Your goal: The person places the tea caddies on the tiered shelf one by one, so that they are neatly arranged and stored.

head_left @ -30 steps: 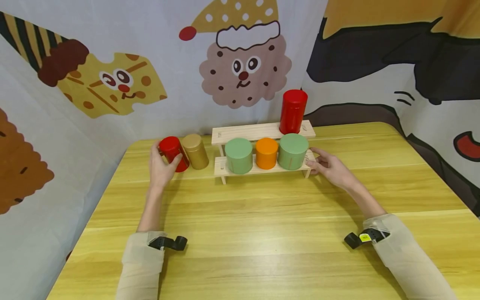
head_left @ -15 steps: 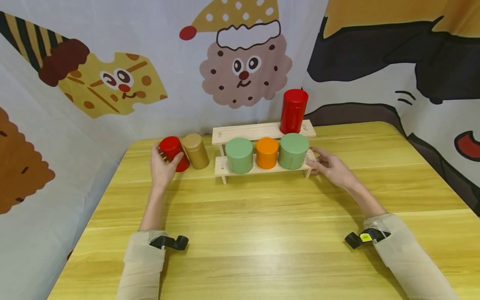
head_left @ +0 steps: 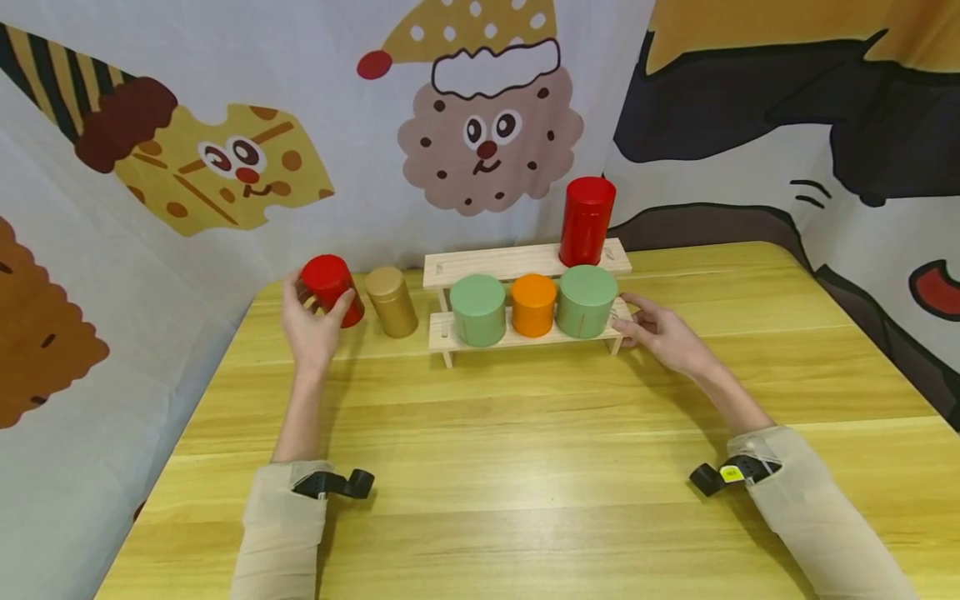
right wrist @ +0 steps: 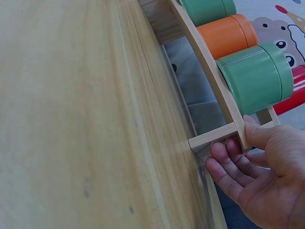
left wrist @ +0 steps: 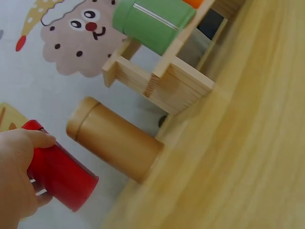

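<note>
My left hand [head_left: 309, 329] grips a red canister [head_left: 332, 287] between thumb and fingers. In the left wrist view the red canister [left wrist: 62, 174] is tilted, its base apart from the table. Just right of it a gold canister [head_left: 392, 303] stands on the table. With thumb above and fingers below, my right hand [head_left: 666, 335] holds the right end of a two-step wooden rack [head_left: 487, 265]. On its lower step are a green canister [head_left: 478, 311], an orange canister [head_left: 533, 307] and another green canister [head_left: 587, 302]. A taller red canister [head_left: 587, 223] stands on the upper step's right end.
The wood-grain table [head_left: 495, 467] extends in front of the rack. Behind it hangs a white cloth [head_left: 330, 75] with cartoon prints, close to the table's back edge.
My left hand has raised the red canister off the table and shifted it slightly left and back, away from the gold canister. The right hand and the rack stay where they were.
</note>
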Demonstrator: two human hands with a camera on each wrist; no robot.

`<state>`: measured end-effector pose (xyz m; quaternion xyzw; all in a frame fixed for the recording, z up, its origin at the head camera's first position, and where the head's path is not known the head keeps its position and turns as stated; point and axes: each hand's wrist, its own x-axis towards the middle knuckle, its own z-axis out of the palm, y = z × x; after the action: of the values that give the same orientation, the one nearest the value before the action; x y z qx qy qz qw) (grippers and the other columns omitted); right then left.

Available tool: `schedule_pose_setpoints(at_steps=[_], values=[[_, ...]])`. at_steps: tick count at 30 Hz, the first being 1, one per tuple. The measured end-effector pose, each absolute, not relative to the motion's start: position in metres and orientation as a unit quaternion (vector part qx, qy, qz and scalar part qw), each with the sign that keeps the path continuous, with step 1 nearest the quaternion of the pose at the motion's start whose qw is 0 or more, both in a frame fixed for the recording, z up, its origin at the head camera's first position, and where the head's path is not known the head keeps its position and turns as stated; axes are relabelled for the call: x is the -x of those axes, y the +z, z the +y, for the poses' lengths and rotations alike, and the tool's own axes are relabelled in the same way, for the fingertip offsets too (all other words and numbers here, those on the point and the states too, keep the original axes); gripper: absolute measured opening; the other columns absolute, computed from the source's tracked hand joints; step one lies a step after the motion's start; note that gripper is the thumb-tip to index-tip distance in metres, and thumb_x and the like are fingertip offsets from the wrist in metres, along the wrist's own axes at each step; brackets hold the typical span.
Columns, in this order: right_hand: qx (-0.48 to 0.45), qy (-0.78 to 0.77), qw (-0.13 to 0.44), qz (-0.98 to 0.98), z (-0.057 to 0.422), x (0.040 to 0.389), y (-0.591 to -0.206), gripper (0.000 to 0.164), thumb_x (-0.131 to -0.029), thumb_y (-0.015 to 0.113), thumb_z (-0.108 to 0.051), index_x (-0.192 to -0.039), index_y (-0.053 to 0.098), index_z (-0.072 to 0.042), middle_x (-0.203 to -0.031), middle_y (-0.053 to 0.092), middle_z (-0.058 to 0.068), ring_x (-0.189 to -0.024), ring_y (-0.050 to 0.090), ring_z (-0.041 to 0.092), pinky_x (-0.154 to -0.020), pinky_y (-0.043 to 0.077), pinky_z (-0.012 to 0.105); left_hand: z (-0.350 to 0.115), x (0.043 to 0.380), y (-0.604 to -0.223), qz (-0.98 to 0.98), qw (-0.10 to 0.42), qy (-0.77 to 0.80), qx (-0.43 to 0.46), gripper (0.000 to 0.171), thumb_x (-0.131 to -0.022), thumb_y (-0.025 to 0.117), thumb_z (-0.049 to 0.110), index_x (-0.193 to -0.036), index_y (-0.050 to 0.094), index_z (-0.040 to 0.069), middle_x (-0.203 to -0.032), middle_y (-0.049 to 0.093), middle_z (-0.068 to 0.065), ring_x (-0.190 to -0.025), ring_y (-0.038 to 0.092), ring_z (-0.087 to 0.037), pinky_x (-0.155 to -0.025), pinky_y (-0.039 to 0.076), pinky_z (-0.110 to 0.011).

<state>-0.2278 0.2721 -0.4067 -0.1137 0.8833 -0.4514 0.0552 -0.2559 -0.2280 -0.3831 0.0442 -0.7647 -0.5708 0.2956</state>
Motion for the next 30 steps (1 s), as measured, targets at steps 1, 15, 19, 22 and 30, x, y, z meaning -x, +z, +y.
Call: schedule_pose_setpoints(at_steps=[1, 15, 19, 22, 30], values=[[0.113, -0.451, 0.055, 0.883, 0.272, 0.228, -0.407, 0.070, -0.105, 0.056, -0.031, -0.157, 0.024, 0.004, -0.107, 0.062, 0.021, -0.093, 0.068, 0.030, -0.085, 0.052, 0.030, -0.228, 0.256, -0.381, -0.759, 0.303, -0.575, -0.043, 0.068, -0.084, 0.081, 0.008, -0.143, 0.047, 0.004, -0.134, 0.057, -0.012, -0.118, 0.053, -0.023, -0.102, 0.047, -0.038], [0.112, -0.454, 0.055, 0.882, 0.273, 0.228, -0.408, 0.070, -0.105, 0.056, -0.031, -0.157, 0.025, 0.003, -0.107, 0.062, 0.021, -0.093, 0.067, 0.030, -0.085, 0.053, 0.030, -0.215, 0.248, -0.353, -0.710, 0.377, -0.594, -0.016, 0.064, -0.083, 0.082, 0.006, -0.140, 0.054, 0.007, -0.129, 0.061, -0.006, -0.116, 0.055, -0.018, -0.100, 0.049, -0.033], [0.115, -0.455, 0.054, 0.881, 0.273, 0.228, -0.408, 0.069, -0.105, 0.056, -0.030, -0.157, 0.025, 0.004, -0.106, 0.063, 0.021, -0.092, 0.067, 0.030, -0.084, 0.053, 0.030, -0.206, 0.245, -0.346, -0.703, 0.385, -0.598, -0.004, 0.063, -0.083, 0.081, 0.002, -0.139, 0.054, 0.004, -0.129, 0.061, -0.007, -0.115, 0.055, -0.020, -0.100, 0.049, -0.034], [0.115, -0.459, 0.054, 0.879, 0.273, 0.228, -0.408, 0.070, -0.105, 0.056, -0.030, -0.157, 0.024, 0.004, -0.106, 0.063, 0.021, -0.092, 0.067, 0.031, -0.083, 0.053, 0.029, -0.198, 0.243, -0.341, -0.698, 0.381, -0.606, 0.013, 0.062, -0.082, 0.082, 0.003, -0.138, 0.055, 0.005, -0.128, 0.062, -0.005, -0.115, 0.056, -0.019, -0.099, 0.050, -0.034], [0.114, -0.460, 0.057, 0.879, 0.273, 0.228, -0.407, 0.071, -0.105, 0.056, -0.030, -0.158, 0.023, 0.004, -0.107, 0.063, 0.022, -0.093, 0.067, 0.031, -0.084, 0.052, 0.028, -0.162, 0.226, -0.316, -0.690, 0.371, -0.618, 0.067, 0.059, -0.085, 0.078, -0.001, -0.138, 0.052, -0.003, -0.128, 0.061, -0.014, -0.114, 0.057, -0.020, -0.100, 0.050, -0.039]])
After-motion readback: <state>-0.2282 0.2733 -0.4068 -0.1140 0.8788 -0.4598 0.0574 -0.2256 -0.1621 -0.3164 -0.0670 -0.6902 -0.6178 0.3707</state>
